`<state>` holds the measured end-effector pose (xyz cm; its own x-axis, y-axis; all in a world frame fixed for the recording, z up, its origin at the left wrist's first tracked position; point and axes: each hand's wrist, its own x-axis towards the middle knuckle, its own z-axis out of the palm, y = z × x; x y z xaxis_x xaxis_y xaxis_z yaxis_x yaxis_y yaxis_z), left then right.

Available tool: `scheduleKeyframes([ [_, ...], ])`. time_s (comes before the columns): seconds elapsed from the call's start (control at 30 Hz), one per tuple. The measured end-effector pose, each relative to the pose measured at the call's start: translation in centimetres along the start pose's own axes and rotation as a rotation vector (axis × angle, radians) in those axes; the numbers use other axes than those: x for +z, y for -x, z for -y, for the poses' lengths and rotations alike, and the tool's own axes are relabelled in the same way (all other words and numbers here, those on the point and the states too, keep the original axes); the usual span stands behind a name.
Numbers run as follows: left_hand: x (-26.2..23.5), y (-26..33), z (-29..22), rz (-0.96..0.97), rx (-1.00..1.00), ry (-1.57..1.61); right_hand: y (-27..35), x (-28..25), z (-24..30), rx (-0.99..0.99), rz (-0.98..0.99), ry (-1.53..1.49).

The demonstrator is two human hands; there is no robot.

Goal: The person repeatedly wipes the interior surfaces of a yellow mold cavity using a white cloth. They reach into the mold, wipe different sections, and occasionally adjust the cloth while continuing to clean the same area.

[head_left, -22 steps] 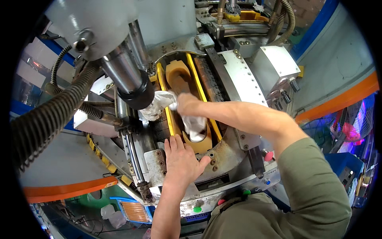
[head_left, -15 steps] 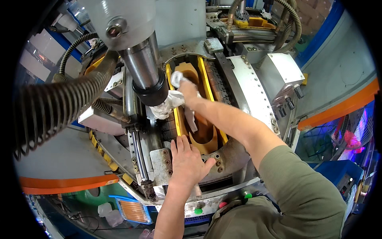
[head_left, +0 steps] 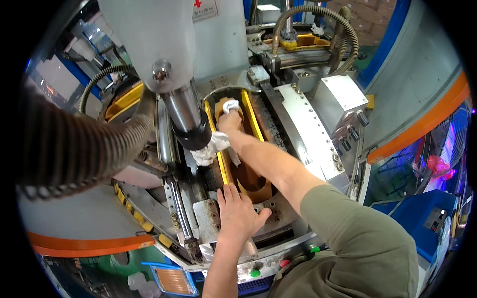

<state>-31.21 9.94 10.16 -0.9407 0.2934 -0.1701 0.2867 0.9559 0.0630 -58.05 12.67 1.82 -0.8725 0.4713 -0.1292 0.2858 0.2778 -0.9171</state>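
Note:
My right hand reaches into a long, narrow mould with yellow side walls, its fingers closed on a bunched white cloth near the far end. A tan, rounded lining sits inside the mould, partly hidden by my right forearm. My left hand lies flat at the mould's near end, fingers spread, holding nothing. More white cloth bunches beneath the black collar of a steel cylinder; whether it joins the cloth in my hand cannot be seen.
A thick ribbed hose crosses the left side close to the camera. Right of the mould stand a bolted metal plate and a white box with black knobs. Green and red buttons line the front edge. Another yellow mould lies far back.
My right hand has moved farther along the mould toward its far end with the white cloth. My left hand stays on the near end. The whole view has shifted slightly.

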Motion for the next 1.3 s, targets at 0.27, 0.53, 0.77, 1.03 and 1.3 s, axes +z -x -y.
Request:
scheduleKeyframes([
  [0.27, -0.6, 0.1, 0.0, 0.085, -0.045, 0.085, 0.4, -2.7, -2.6, -0.407, 0.377, 0.212],
  [0.53, 0.5, 0.5, 0.6, -0.008, -0.045, 0.122, 1.0, -8.3, -1.1, -1.245, 0.647, 0.910],
  [0.77, 0.6, 0.8, 0.6, -0.049, -0.073, 0.171, -4.6, -6.0, -0.5, -2.188, 0.313, 1.184],
  [1.03, 0.5, 0.6, 0.3, 0.014, -0.074, 0.174, -2.6, -6.1, -1.3, -1.637, 0.440, 1.705],
  [1.3, 0.7, 0.2, 0.2, 0.009, -0.050, 0.076, 3.0, -9.8, 0.2, -1.132, 0.796, 1.677],
])
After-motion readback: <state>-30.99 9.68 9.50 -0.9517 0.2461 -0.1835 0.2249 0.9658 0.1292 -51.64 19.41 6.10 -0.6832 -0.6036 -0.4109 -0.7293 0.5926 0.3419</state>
